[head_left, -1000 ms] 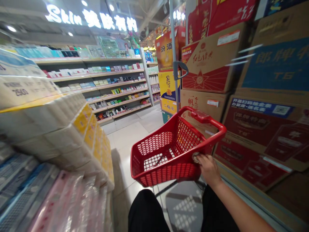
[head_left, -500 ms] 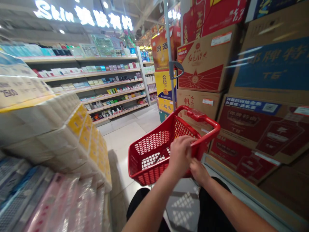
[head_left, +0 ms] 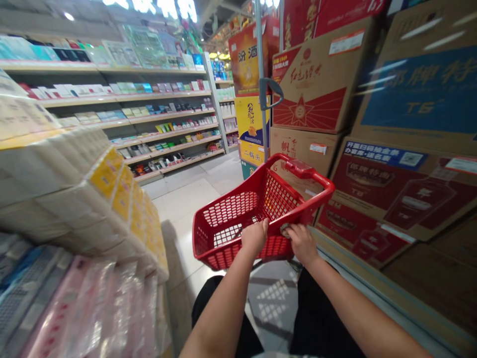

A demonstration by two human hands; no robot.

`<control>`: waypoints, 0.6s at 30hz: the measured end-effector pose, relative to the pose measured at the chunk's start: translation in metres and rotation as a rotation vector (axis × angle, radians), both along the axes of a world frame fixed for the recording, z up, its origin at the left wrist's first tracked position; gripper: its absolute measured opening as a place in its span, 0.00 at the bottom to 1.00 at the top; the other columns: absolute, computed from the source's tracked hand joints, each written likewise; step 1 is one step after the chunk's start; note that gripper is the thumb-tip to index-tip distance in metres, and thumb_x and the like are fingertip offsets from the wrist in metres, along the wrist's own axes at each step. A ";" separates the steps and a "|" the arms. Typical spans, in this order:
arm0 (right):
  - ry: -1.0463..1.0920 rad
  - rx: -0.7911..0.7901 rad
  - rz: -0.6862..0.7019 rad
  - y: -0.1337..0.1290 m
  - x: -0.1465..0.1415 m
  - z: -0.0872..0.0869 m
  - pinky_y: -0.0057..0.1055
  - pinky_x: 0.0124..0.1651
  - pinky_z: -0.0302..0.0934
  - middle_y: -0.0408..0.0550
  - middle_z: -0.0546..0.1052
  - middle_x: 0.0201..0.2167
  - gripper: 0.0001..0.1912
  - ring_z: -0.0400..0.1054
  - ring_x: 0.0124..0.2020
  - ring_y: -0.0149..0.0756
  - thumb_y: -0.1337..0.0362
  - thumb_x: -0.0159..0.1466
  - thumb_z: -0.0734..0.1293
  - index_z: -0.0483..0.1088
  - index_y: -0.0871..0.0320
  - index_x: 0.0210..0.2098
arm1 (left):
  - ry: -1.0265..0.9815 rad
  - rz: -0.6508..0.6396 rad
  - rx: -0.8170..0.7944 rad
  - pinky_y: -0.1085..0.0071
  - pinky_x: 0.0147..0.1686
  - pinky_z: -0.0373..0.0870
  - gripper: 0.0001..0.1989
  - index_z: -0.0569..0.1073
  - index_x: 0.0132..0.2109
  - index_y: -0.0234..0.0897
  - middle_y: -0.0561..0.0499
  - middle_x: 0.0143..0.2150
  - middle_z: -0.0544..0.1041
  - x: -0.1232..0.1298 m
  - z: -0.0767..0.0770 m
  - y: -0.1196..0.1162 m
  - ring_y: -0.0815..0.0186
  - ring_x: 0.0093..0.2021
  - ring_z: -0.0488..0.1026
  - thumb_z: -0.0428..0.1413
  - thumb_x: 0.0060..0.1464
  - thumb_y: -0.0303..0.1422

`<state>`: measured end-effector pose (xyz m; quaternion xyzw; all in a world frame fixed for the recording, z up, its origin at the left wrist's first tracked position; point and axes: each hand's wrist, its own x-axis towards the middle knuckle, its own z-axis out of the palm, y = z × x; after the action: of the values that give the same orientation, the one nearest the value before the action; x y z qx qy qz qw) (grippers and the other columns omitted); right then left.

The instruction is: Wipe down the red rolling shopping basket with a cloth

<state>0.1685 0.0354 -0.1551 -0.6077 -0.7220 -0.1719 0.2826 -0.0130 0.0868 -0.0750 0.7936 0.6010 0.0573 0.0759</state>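
Note:
A red plastic shopping cart stands in front of me, its handle raised at the right and its basket holding nothing large. My left hand is closed over the rim of the cart's near side, thumb upward. Close by on the right, my right hand presses a small, crumpled, greyish cloth-like piece against the outside of the cart below the handle. Its fingers are bent round the piece, which they partly cover.
Stacked liquor cartons rise along the right side. White and yellow wrapped packs and pink plastic-wrapped packs are piled on the left. Shelves of small boxed goods stand behind. A grey pole stands beyond the cart.
My hands, close together before, have moved apart. The left has lowered to the left along the rim; the right now shows the greyish piece against the cart. The view has shifted slightly.

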 end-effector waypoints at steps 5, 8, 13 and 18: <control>-0.039 -0.065 -0.016 -0.006 0.008 -0.005 0.40 0.48 0.57 0.53 0.74 0.48 0.17 0.62 0.48 0.45 0.72 0.64 0.59 0.74 0.56 0.47 | -0.006 -0.018 -0.014 0.64 0.44 0.68 0.36 0.76 0.48 0.40 0.42 0.42 0.79 -0.003 0.000 0.003 0.56 0.44 0.76 0.25 0.64 0.48; -0.056 -0.093 -0.018 -0.011 0.010 -0.006 0.40 0.47 0.56 0.53 0.74 0.48 0.17 0.62 0.48 0.45 0.73 0.63 0.59 0.74 0.54 0.45 | 0.000 -0.018 -0.011 0.64 0.44 0.68 0.36 0.76 0.48 0.39 0.41 0.42 0.79 -0.005 -0.001 0.004 0.56 0.44 0.76 0.25 0.64 0.48; -0.038 -0.048 -0.047 -0.017 0.015 0.013 0.39 0.48 0.56 0.52 0.74 0.49 0.18 0.62 0.48 0.44 0.73 0.63 0.57 0.73 0.57 0.47 | 0.003 -0.030 0.015 0.64 0.42 0.68 0.37 0.76 0.46 0.39 0.41 0.40 0.79 -0.009 -0.002 0.007 0.56 0.42 0.77 0.25 0.64 0.48; 0.068 0.171 -0.032 -0.017 0.025 0.052 0.41 0.58 0.53 0.52 0.69 0.56 0.26 0.58 0.56 0.45 0.73 0.63 0.56 0.63 0.57 0.61 | 0.031 -0.020 0.036 0.63 0.41 0.69 0.38 0.77 0.45 0.38 0.41 0.40 0.79 -0.017 -0.002 0.009 0.56 0.41 0.77 0.24 0.64 0.49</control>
<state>0.1932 0.0185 -0.1032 -0.5981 -0.6850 -0.2168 0.3550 -0.0298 0.0960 -0.0767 0.8015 0.5931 0.0552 0.0526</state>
